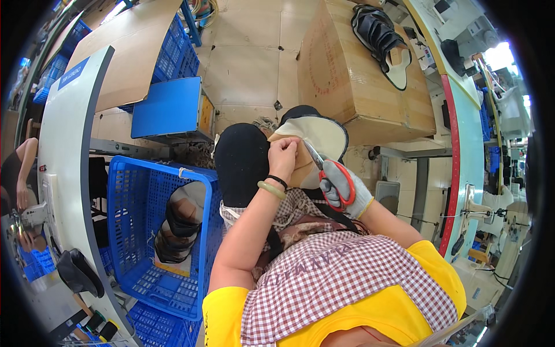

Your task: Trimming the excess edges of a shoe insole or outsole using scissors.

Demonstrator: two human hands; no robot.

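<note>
Trimming a shoe upper beside a blue crate

Left hand (282, 155) pinches the shoe upper (317, 134); gloved right hand (345, 188) grips red-handled scissors (330, 175), blades beside those fingertips. The blue crate (134, 231), left of the hands, holds stacked shoe uppers (180, 222).

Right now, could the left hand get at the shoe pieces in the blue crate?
Probably yes: the blue crate is open-topped beside the left hand, shoe pieces uncovered; but that hand is pinching the shoe upper.

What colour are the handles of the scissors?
Red; the scissors are in the gloved right hand, seen in the head view.
</note>
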